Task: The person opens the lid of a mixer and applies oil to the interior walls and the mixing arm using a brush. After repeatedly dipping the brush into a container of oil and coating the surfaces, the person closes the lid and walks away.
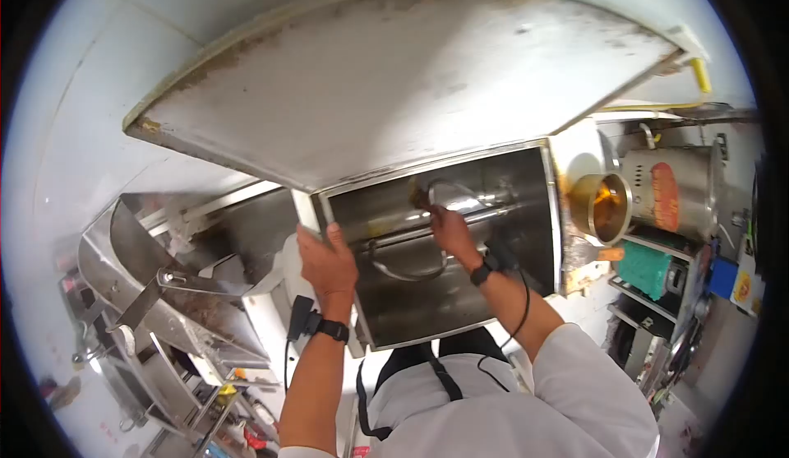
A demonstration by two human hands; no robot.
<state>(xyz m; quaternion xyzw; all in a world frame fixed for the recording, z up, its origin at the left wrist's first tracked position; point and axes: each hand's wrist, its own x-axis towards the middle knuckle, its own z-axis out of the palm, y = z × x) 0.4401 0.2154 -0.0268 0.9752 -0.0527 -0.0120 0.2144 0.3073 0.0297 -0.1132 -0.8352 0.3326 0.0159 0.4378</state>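
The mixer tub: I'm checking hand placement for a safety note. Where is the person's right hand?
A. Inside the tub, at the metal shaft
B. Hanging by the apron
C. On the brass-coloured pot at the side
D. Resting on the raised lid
A: the right hand reaches down into the open steel tub and sits at the horizontal shaft, while the left hand grips the tub's near-left rim.
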